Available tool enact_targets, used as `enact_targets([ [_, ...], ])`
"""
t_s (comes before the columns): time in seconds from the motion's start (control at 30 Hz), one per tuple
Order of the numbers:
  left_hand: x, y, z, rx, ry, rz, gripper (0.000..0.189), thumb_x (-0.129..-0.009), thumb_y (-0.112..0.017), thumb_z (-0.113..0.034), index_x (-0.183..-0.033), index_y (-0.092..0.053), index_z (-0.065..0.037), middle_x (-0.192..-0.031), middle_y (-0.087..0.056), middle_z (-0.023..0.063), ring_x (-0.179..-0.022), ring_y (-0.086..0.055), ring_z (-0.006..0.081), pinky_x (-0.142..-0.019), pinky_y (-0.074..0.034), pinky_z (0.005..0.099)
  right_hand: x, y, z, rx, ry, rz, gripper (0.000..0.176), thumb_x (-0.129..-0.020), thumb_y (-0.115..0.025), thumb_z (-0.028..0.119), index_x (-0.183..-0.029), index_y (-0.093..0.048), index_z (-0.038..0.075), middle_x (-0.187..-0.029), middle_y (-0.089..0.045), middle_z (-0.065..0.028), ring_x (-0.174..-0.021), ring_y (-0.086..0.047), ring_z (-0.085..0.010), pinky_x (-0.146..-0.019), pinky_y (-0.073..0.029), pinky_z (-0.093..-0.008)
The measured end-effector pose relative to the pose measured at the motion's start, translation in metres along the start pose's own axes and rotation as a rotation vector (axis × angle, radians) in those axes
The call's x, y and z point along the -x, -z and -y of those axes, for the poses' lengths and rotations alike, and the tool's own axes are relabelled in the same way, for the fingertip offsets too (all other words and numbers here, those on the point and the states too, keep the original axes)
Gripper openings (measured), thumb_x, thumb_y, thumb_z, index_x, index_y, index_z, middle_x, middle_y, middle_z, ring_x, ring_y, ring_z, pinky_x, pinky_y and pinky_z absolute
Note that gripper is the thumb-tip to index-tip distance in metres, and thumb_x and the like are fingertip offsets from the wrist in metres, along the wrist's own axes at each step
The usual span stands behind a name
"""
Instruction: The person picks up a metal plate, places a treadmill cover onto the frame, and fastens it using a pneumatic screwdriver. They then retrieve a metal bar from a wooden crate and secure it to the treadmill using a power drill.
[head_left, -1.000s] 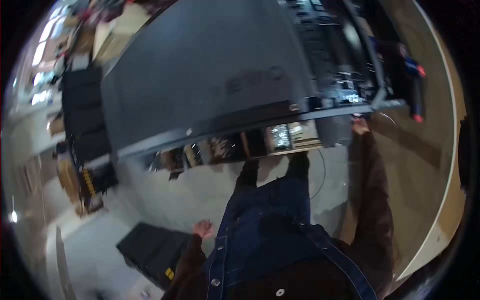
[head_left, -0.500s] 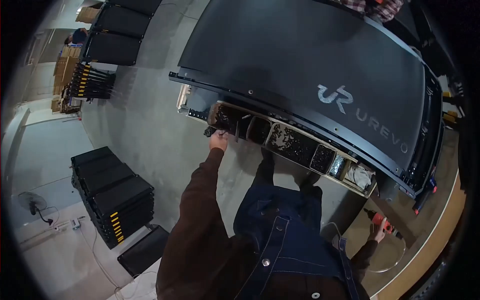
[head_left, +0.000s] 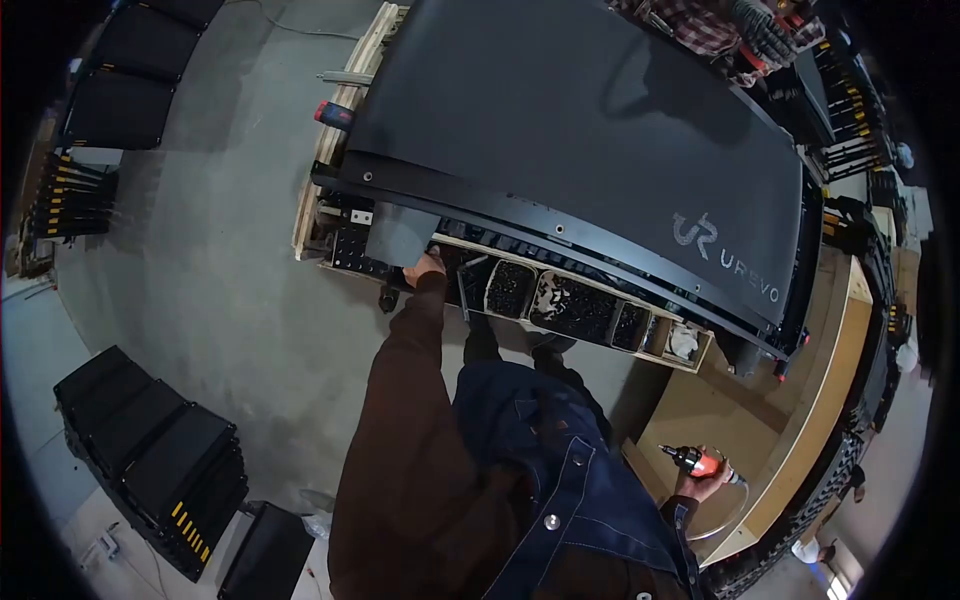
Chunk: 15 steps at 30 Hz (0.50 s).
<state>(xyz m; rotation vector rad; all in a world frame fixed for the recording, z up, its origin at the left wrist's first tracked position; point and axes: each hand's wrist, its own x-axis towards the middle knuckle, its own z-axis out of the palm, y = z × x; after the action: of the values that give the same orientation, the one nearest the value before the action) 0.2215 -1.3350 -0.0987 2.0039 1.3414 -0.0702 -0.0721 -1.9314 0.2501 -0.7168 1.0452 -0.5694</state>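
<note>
Head view: right hand (head_left: 706,483) grips driver (head_left: 692,461); left hand (head_left: 426,268) half hidden at tray (head_left: 700,352), grasp unclear.

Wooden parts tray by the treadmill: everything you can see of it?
The tray is a long, narrow box of pale wood, split by dividers into a row of compartments. Most hold small dark parts; the right-end one holds something white. It lies along the near edge of the treadmill. The left hand is at its left end; the right hand, gripping a screwdriver, is clear.
</note>
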Motion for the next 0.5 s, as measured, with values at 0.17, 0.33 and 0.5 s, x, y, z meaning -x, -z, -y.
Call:
enact_targets([
  [0.17,0.005,0.020,-0.005,-0.475,-0.404,0.008,0.034,-0.090,-0.062,-0.034,-0.104,-0.062,-0.003,-0.098,-0.069,0.0160,-0.098,-0.065,0.0401,-0.080,-0.053,0.0503,0.017,-0.054,-0.019,0.068,0.027,0.141,0.039,-0.088,-0.072,0.033,-0.115,-0.056,0.011,-0.109,-0.067,-0.0197,-0.091,-0.067,-0.0354,-0.083,-0.057,-0.0492],
  [0.33,-0.048,0.012,0.065,0.502,0.008,0.417,0.032,-0.088,-0.067,-0.029,-0.102,-0.063,-0.001,-0.089,-0.069,0.0160,-0.081,-0.069,0.0358,-0.069,-0.056,0.0475,0.018,-0.100,-0.011,0.095,-0.047,0.399,0.044,-0.093,-0.066,0.035,-0.124,-0.054,0.006,-0.129,-0.061,-0.0222,-0.104,-0.064,-0.0319,-0.093,-0.053,-0.0458],
  [0.5,0.047,0.083,0.021,0.631,-0.033,0.644,0.025,-0.093,-0.068,-0.005,-0.117,-0.062,0.000,-0.096,-0.071,0.0112,-0.080,-0.072,0.0200,-0.069,-0.061,0.0325,0.010,-0.142,-0.025,0.171,-0.052,0.622,0.056,-0.097,-0.062,0.031,-0.144,-0.045,0.005,-0.125,-0.061,-0.0164,-0.101,-0.061,-0.0275,-0.096,-0.050,-0.0424],
])
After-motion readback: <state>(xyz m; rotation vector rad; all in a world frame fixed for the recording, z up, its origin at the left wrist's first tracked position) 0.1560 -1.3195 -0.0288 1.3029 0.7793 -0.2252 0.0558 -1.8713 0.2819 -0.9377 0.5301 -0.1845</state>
